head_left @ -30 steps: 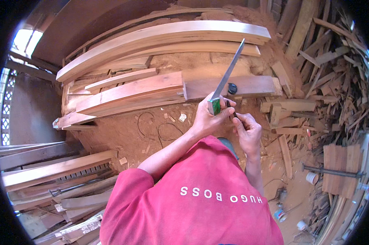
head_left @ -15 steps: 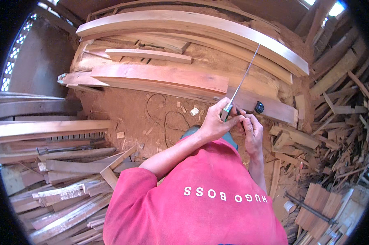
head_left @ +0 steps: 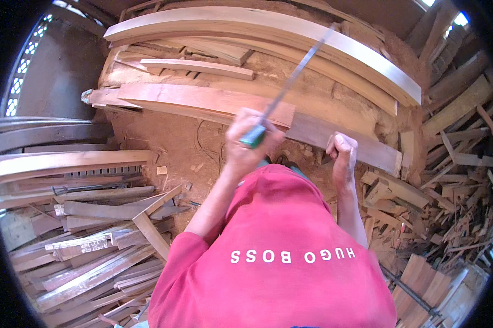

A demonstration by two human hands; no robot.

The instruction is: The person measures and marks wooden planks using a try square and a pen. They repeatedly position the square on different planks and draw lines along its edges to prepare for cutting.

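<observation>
By the folded fingers of the left hand [head_left: 240, 153], a metal square [head_left: 253, 137] is gripped at its green handle. The right hand [head_left: 343, 154] is held apart, its fingers curled; whether something is kept inside cannot be told. The blade is pointed forward, above wooden planks [head_left: 202, 99].

Upper left of the frame: a grey wall panel [head_left: 63, 71] stands beside a perforated screen [head_left: 18, 85]. Lower left: a stack of timber boards [head_left: 93, 295] lies with two narrow battens [head_left: 151, 235] meeting at an angle. Centre left: a small square offcut [head_left: 161, 170] rests on the brown floor [head_left: 142, 134]. Right: irregular wood scraps [head_left: 454, 191] form a heap. Lower right: a dark metal bar [head_left: 409, 291] overlaps brown boards [head_left: 431, 290].
</observation>
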